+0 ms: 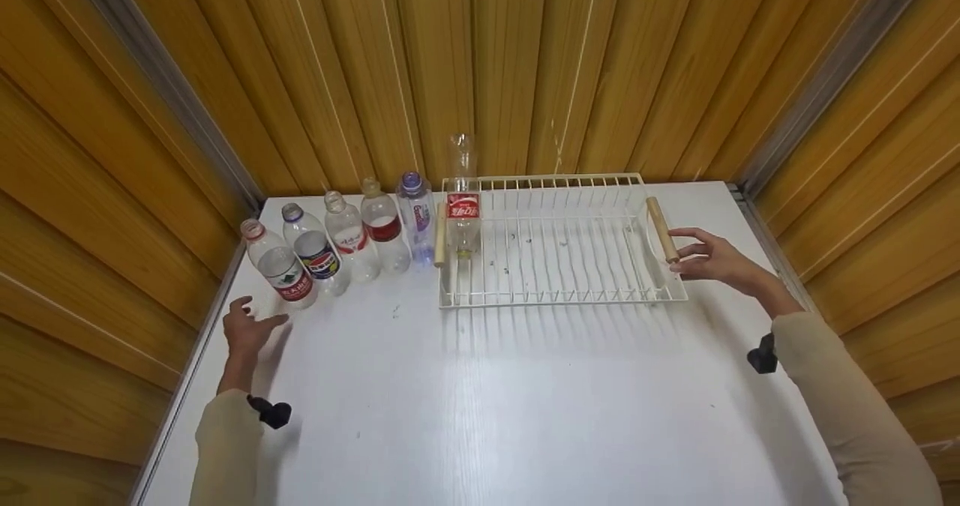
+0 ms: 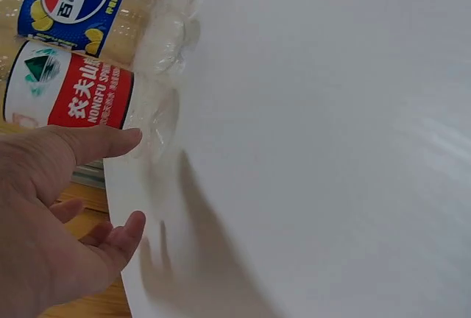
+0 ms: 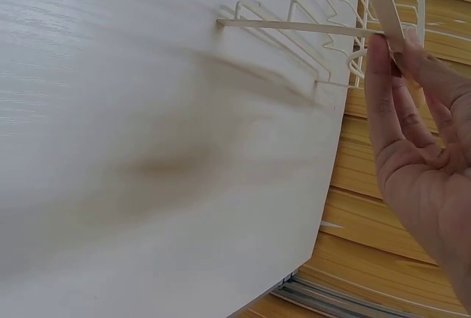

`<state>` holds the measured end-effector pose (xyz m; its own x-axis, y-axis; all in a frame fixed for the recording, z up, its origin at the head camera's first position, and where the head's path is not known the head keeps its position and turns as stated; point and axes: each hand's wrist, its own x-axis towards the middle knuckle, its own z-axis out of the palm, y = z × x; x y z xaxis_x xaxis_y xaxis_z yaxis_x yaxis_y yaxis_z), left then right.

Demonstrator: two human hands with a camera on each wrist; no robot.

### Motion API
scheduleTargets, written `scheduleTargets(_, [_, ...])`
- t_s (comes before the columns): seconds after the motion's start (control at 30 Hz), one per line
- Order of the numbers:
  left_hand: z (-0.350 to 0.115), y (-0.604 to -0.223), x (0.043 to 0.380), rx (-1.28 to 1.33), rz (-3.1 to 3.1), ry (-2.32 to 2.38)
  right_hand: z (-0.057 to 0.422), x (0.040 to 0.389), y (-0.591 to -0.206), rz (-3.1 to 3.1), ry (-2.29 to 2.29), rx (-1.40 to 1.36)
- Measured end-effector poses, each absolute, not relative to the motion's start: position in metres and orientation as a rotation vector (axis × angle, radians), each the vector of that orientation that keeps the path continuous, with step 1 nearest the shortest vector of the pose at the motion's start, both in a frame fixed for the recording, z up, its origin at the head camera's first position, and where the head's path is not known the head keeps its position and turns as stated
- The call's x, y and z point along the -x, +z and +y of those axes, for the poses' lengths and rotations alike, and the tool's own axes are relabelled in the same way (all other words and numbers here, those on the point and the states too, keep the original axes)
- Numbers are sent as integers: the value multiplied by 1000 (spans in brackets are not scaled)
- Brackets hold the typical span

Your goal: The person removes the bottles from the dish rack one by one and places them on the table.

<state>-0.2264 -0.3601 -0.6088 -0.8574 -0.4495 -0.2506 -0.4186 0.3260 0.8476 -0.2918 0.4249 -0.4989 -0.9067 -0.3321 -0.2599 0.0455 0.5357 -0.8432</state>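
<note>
My left hand (image 1: 251, 330) is in front of the leftmost bottle, a clear water bottle (image 1: 291, 275) with a red and white label. Its thumb and fingers are spread apart with nothing between them. In the left wrist view the same water bottle (image 2: 88, 86) stands close beside the hand (image 2: 66, 215). At the right, my right hand (image 1: 712, 258) pinches the near end of the wooden handle on a white wire dish rack (image 1: 562, 305). The right wrist view has the thumb and fingers of that hand (image 3: 427, 149) at the rack's white side frame (image 3: 383, 1).
A bottle with a red label (image 1: 463, 206) is in the rack's left end. Left of the rack several empty bottles stand in a row, among them a blue-labelled bottle (image 1: 319, 258) and a purple-tinted bottle (image 1: 418, 217). Wood-patterned walls (image 1: 502, 64) enclose the white table (image 1: 487, 416).
</note>
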Motion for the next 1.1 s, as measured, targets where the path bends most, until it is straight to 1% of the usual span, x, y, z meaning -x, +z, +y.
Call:
scheduleTargets(0.13, [-369, -600, 215, -831, -2554, -1764, 426, 297, -497, 2365, -1338, 233])
scheduleTargets(0.23, [-370, -595, 208, -765, -2594, -1853, 429, 300, -496, 2340, -1355, 209])
scheduleTargets(0.5, [-354, -579, 203, -348, -2878, -1888, 430, 307, -492, 2332, -1361, 206])
scheduleTargets(0.8, [-304, -553, 222, -31, -3013, -1910, 422, 304, -491, 2337, -1337, 211])
scheduleTargets(0.97, [-262, -541, 234, 178, -2996, -1934, 420, 297, -491, 2351, -1326, 213])
scheduleTargets(1.1, [-225, -537, 237, 371, -2975, -1988, 420, 291, -493, 2378, -1278, 205])
